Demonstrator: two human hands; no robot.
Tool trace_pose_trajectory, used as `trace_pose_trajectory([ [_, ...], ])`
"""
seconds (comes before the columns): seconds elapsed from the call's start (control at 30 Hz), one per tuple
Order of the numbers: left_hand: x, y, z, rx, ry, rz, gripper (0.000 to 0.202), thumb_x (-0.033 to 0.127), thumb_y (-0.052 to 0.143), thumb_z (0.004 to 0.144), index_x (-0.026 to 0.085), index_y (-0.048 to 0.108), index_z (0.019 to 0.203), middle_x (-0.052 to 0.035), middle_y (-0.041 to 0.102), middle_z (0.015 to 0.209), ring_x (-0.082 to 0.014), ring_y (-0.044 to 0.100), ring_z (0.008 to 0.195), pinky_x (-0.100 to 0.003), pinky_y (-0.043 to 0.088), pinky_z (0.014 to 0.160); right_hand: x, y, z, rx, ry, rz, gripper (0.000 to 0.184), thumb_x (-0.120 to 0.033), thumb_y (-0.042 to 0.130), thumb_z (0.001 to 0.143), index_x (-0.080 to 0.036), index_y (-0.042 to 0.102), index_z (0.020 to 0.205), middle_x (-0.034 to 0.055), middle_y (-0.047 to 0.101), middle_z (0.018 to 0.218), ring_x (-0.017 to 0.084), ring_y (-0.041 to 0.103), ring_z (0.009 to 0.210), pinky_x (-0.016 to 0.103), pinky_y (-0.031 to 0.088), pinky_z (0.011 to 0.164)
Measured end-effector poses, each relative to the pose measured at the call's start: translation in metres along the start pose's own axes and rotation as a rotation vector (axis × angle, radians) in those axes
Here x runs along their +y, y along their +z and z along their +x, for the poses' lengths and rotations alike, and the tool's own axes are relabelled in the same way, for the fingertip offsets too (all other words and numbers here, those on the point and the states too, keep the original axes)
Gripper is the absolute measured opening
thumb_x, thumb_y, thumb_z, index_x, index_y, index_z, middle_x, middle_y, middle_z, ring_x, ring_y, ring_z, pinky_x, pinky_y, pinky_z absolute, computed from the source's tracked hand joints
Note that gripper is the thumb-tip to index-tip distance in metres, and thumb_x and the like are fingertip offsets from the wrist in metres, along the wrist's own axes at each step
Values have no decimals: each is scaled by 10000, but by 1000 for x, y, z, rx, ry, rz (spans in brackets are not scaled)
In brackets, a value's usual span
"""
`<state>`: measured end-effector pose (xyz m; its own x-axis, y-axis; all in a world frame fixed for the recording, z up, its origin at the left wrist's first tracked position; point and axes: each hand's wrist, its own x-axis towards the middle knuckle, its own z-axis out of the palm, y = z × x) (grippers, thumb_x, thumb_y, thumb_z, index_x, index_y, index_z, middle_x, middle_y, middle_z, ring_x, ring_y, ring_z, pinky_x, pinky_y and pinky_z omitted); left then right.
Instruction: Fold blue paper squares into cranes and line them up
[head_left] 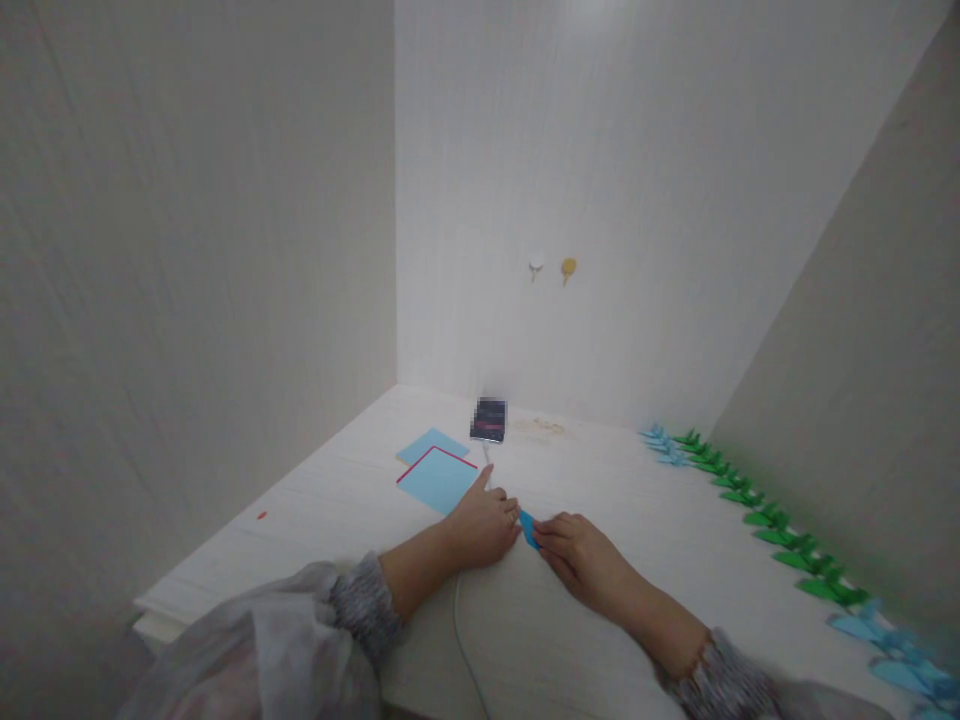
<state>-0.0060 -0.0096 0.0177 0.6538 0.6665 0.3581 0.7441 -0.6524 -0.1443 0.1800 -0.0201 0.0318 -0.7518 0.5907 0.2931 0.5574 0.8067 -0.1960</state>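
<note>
A small piece of folded blue paper (529,530) is held between my two hands, low over the white table. My right hand (585,560) pinches its right side between thumb and fingers. At its left tip, my left hand (484,522) has its fingers curled in against the paper, while one finger points away toward the back. Part of the paper is hidden by the fingers. Just left of my left hand lie light blue paper sheets (433,478), the front one with red along its two far edges.
A phone (489,420) stands near the back wall, its white cable (461,640) running under my left hand. Along the right wall stretches a row of folded green paper figures (765,520), with light blue ones (900,650) at both ends. Two small hooks (568,268) are on the wall.
</note>
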Motion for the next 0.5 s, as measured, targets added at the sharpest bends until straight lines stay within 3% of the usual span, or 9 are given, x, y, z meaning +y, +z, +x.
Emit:
trace_pose_trajectory([
  [0.17,-2,2,-1,17,-47,-11,322,336,350,787,147,509,993,-91,571,992,-191,492,916,-463,115,941,2,2,0,-8,-30,-21,258,-237,351,825,-183,584,921,76,603,889,174,508,840,292,359,724],
  [0.27,-2,3,-2,12,27,-71,390,385,334,787,183,423,1108,-78,506,1117,-192,446,1009,-457,126,941,2,4,0,-17,-22,-27,259,-235,350,825,-181,584,921,77,604,874,174,505,838,295,358,725],
  [0.37,-3,6,-3,-24,71,-124,356,377,267,814,240,421,1104,-32,500,1137,-182,418,1058,-479,113,935,3,6,-1,-19,-20,-24,261,-238,348,824,-182,590,906,76,606,860,176,503,844,298,357,730],
  [0.5,-4,10,-2,-52,-1,-137,329,312,237,831,257,425,1096,-16,502,1140,-172,419,1069,-499,92,930,2,5,-1,-23,-17,-3,257,-256,361,817,-189,587,918,74,609,855,178,506,838,299,361,726],
])
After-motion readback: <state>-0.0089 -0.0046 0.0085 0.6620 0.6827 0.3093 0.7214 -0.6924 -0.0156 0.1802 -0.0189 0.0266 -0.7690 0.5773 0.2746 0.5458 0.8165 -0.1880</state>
